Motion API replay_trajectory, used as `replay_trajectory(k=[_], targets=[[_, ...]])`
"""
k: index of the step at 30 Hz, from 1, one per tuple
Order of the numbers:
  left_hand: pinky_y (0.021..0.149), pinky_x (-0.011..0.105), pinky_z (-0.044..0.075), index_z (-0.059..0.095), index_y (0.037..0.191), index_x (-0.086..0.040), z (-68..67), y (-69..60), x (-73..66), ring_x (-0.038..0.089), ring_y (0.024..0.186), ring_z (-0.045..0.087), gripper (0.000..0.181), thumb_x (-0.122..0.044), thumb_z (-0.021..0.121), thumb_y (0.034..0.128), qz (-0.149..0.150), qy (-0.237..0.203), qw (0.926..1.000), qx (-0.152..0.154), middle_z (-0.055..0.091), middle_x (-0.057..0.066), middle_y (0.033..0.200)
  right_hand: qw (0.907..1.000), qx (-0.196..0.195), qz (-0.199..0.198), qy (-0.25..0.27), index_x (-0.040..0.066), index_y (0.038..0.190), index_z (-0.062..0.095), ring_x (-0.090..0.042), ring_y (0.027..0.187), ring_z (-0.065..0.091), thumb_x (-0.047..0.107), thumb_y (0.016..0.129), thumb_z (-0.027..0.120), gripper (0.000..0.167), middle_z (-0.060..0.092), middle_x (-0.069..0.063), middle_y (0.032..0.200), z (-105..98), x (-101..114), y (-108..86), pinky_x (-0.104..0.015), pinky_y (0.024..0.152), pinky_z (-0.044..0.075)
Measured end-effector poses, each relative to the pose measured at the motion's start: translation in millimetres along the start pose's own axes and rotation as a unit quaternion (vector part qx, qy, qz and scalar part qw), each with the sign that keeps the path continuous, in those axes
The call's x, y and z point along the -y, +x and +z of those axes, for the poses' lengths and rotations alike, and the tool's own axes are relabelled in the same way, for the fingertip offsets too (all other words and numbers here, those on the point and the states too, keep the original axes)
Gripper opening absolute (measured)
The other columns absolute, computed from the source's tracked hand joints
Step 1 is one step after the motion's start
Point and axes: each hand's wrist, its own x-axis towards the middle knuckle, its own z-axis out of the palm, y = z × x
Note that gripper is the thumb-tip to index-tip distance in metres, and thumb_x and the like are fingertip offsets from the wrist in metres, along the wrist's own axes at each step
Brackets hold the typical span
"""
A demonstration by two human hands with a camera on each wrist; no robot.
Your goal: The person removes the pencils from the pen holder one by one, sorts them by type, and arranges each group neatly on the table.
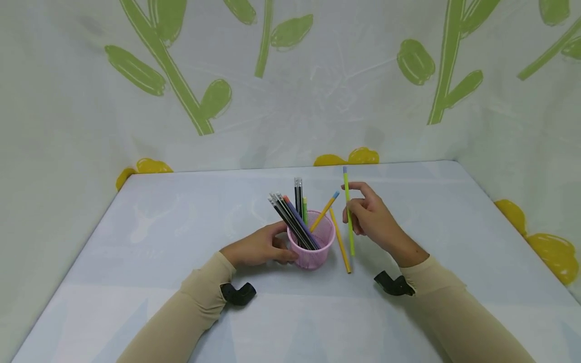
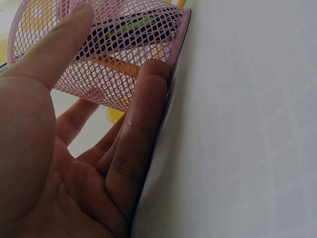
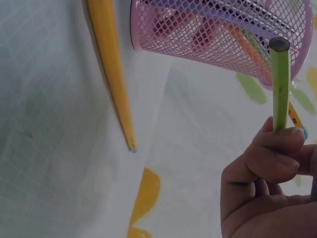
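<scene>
A pink mesh pencil cup (image 1: 313, 259) stands upright on the table, and my left hand (image 1: 258, 247) holds its left side between thumb and fingers. Several black pencils (image 1: 290, 222), a purple pencil (image 1: 299, 216), a green one (image 1: 305, 209) and a yellow one with a blue end (image 1: 328, 208) lean inside it. To the cup's right, my right hand (image 1: 369, 219) pinches a light green pencil (image 1: 351, 237), raised nearly upright. In the right wrist view, the green pencil's (image 3: 281, 89) dark end points past the fingertips, in front of the mesh cup (image 3: 198, 39).
A yellow pencil (image 1: 341, 247) lies on the white table (image 1: 181, 217) between the cup and my right hand. Behind the table hangs a pale wall (image 1: 317, 101) printed with green leaves and yellow shapes. Black straps (image 1: 394, 284) sit at both wrists.
</scene>
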Motion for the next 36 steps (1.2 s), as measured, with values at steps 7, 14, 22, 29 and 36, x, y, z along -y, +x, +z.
replay_trajectory(k=[7, 14, 22, 29, 36], targets=[[0.072, 0.03, 0.053, 0.047, 0.14, -0.017, -0.6, -0.1, 0.1, 0.015, 0.08, 0.068, 0.058, -0.018, 0.075, 0.0895, 0.008, -0.001, 1.0, 0.002, 0.072, 0.003, 0.095, 0.9999, 0.005, 0.013, -0.008, 0.011, 0.137, 0.038, -0.015, 0.051, 0.047, 0.012, 0.105, 0.038, 0.032, 0.062, -0.01, 0.074, 1.2, -3.0, 3.1, -0.025, 0.049, 0.042], [0.068, 0.028, 0.052, 0.048, 0.139, -0.018, 0.0, 0.1, -1.0, 0.014, 0.078, 0.068, 0.057, -0.018, 0.076, 0.0888, 0.009, -0.002, 0.9999, -0.005, 0.073, 0.003, 0.089, 0.9992, 0.01, 0.027, -0.029, 0.01, 0.138, 0.036, -0.016, 0.056, 0.05, 0.013, 0.104, 0.039, 0.034, 0.064, -0.009, 0.074, -0.2, -4.6, 5.4, -0.026, 0.052, 0.043], [0.07, 0.029, 0.053, 0.048, 0.139, -0.018, 0.2, -0.5, -1.0, 0.014, 0.079, 0.068, 0.057, -0.017, 0.075, 0.089, 0.008, -0.002, 1.0, -0.001, 0.072, 0.003, 0.093, 0.997, 0.026, 0.058, -0.044, 0.01, 0.142, 0.033, -0.019, 0.06, 0.052, 0.012, 0.103, 0.042, 0.039, 0.065, -0.011, 0.078, 1.3, -11.2, 6.8, -0.025, 0.052, 0.043], [0.071, 0.03, 0.054, 0.048, 0.138, -0.017, 0.5, -0.7, 1.3, 0.014, 0.08, 0.068, 0.056, -0.017, 0.075, 0.0892, 0.007, -0.003, 1.0, 0.0, 0.073, 0.003, 0.093, 0.993, 0.04, 0.075, -0.082, 0.01, 0.143, 0.032, -0.019, 0.061, 0.053, 0.013, 0.103, 0.047, 0.043, 0.068, -0.017, 0.082, 2.8, -15.4, 8.8, -0.027, 0.053, 0.046], [0.072, 0.031, 0.054, 0.048, 0.138, -0.018, 0.7, 0.0, 1.6, 0.015, 0.08, 0.068, 0.057, -0.019, 0.076, 0.0887, 0.006, 0.0, 1.0, -0.002, 0.073, 0.003, 0.091, 0.9887, 0.056, 0.08, -0.114, 0.01, 0.148, 0.027, -0.021, 0.063, 0.055, 0.013, 0.102, 0.053, 0.053, 0.068, -0.012, 0.084, 1.8, -20.8, 10.9, -0.031, 0.056, 0.049]])
